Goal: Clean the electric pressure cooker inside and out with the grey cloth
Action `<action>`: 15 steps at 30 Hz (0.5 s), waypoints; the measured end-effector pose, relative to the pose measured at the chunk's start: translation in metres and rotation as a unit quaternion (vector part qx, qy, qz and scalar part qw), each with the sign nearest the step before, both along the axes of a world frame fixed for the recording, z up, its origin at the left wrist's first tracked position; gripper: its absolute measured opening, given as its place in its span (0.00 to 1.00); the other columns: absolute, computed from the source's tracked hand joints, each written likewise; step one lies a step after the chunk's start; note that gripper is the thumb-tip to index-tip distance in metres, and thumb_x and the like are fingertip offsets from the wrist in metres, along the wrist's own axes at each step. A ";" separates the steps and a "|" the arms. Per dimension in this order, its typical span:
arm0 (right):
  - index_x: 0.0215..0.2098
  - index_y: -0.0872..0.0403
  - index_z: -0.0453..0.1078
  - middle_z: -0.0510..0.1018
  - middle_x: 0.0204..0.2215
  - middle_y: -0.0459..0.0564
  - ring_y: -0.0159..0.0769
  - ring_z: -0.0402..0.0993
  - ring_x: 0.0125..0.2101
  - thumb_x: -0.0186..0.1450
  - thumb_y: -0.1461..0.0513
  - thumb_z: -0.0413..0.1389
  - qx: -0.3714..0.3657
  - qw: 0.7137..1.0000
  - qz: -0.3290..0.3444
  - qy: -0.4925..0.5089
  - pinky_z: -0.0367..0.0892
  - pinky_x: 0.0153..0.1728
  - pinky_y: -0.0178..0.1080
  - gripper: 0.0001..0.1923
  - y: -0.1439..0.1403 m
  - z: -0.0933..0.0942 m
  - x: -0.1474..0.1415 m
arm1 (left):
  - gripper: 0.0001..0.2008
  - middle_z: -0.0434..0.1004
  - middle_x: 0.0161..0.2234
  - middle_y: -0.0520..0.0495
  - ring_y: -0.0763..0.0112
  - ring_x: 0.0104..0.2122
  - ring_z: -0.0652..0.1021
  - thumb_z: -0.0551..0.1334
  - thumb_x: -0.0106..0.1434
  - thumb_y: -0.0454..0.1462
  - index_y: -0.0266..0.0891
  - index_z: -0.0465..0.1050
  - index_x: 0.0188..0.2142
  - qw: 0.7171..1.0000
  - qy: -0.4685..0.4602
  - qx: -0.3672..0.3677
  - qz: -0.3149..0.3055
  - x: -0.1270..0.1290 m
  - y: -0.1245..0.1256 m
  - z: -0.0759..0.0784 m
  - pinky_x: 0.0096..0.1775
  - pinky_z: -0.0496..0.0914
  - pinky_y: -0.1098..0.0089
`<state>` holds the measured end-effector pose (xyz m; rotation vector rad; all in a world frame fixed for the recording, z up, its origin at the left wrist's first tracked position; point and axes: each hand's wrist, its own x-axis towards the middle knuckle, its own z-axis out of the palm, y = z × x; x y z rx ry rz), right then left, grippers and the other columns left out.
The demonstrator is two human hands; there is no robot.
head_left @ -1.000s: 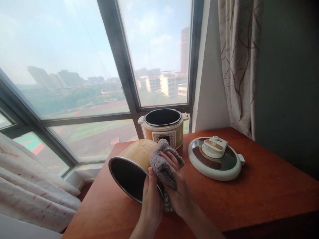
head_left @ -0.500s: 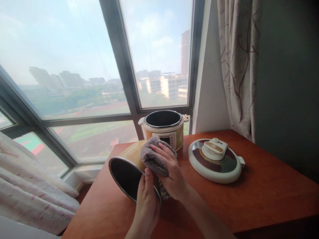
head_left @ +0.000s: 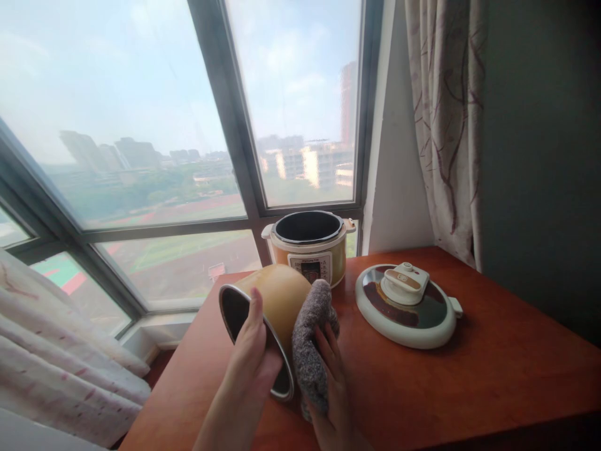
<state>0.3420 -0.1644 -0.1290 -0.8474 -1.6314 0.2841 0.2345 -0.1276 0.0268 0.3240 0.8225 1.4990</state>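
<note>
A gold-coloured inner pot [head_left: 277, 297] lies tilted on its side over the wooden table [head_left: 493, 369], its dark mouth turned toward me and to the left. My left hand [head_left: 251, 354] grips the pot's rim, thumb across the opening. My right hand [head_left: 328, 376] holds a grey cloth [head_left: 310, 347] pressed against the pot's right outer wall. Behind them stands the cooker body [head_left: 310, 244], open on top, with its control panel facing me.
The cooker's round lid [head_left: 406, 304] lies flat on the table to the right. A large window [head_left: 154, 125] runs behind the table. A patterned curtain [head_left: 446, 125] hangs at the right, and pale fabric [head_left: 61, 369] lies at the lower left.
The pot has turned so that its mouth faces more to the left. My right hand with the cloth slid from the pot's top down to its right side. My left hand shifted on the rim.
</note>
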 end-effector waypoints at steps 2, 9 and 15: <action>0.71 0.41 0.51 0.61 0.67 0.50 0.53 0.49 0.69 0.70 0.58 0.52 -0.004 1.000 -0.030 -0.001 0.57 0.63 0.64 0.32 -0.007 -0.003 0.002 | 0.28 0.80 0.50 0.33 0.53 0.49 0.81 0.59 0.69 0.49 0.33 0.67 0.61 1.000 -0.010 -0.003 -0.021 -0.001 0.004 0.006 0.55 0.73 0.56; 0.68 0.44 0.57 0.66 0.65 0.53 0.54 0.55 0.67 0.72 0.53 0.49 -0.015 0.996 -0.088 0.014 0.62 0.61 0.62 0.27 -0.013 -0.014 0.006 | 0.26 0.82 0.46 0.33 0.51 0.47 0.82 0.54 0.71 0.47 0.32 0.68 0.60 0.998 -0.053 0.001 -0.023 -0.001 0.009 0.013 0.53 0.74 0.54; 0.68 0.45 0.59 0.66 0.64 0.54 0.56 0.58 0.65 0.72 0.51 0.49 -0.050 0.994 -0.067 0.070 0.66 0.58 0.62 0.27 -0.016 -0.006 0.004 | 0.25 0.83 0.45 0.34 0.51 0.47 0.82 0.56 0.70 0.45 0.31 0.69 0.60 0.999 -0.046 0.018 -0.016 -0.002 0.004 0.007 0.53 0.74 0.55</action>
